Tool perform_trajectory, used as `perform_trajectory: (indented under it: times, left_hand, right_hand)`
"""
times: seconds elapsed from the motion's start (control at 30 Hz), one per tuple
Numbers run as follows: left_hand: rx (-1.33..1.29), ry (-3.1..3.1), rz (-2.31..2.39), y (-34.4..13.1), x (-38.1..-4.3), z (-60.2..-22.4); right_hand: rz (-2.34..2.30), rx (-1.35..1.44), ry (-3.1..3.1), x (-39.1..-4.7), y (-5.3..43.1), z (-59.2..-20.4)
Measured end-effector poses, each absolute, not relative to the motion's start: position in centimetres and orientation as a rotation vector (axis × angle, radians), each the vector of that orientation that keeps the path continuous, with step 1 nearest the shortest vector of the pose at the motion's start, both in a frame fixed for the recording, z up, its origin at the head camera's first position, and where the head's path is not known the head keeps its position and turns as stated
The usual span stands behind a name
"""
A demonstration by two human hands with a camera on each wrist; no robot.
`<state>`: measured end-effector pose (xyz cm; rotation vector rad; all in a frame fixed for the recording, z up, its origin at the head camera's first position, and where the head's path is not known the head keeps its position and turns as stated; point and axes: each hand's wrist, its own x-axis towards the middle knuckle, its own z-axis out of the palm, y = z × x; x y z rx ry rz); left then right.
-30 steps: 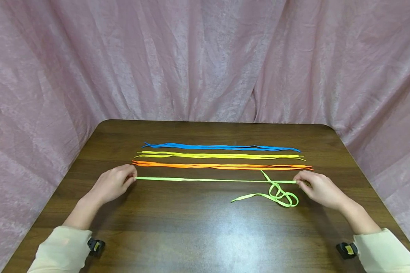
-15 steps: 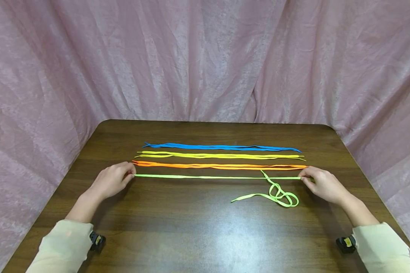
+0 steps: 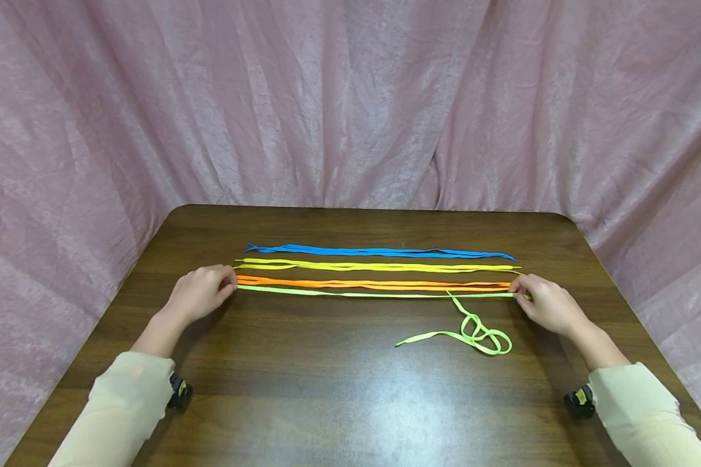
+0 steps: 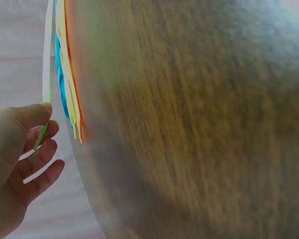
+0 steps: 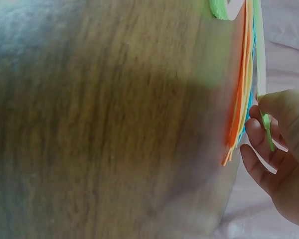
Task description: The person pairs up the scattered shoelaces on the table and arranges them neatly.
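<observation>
A light green shoelace (image 3: 350, 295) is stretched straight between my two hands, just in front of the orange shoelaces (image 3: 350, 284). My left hand (image 3: 201, 293) pinches one end between thumb and index finger; the green tip (image 4: 40, 137) pokes out below the pinch in the left wrist view. On the other side my right hand (image 3: 549, 303) pinches the opposite end, its tip (image 5: 269, 134) hanging past the fingers in the right wrist view. A second light green shoelace (image 3: 491, 350) lies loosely looped on the table, its upper end by the stretched lace.
Behind the orange pair lie yellow shoelaces (image 3: 374, 266) and blue shoelaces (image 3: 374, 252), laid out lengthwise in rows. All rest on a brown wooden table (image 3: 304, 402). A pink curtain (image 3: 339, 104) hangs behind the table and along both sides.
Both hands have moved away from me with the stretched green shoelace, bringing it from well in front of the orange pair to close beside it. The looped green shoelace stays in place.
</observation>
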<state>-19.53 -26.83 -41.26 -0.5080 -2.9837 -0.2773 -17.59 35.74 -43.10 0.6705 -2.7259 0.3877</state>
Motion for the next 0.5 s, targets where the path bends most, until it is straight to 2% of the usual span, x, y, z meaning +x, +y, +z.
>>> perform_trajectory:
  times: [0.5]
  left_hand:
    - [-0.430,-3.022,-0.267,-26.24,-20.39,-41.56]
  right_hand:
    - [0.402,0.558,-2.789,-17.79,36.55,-43.77]
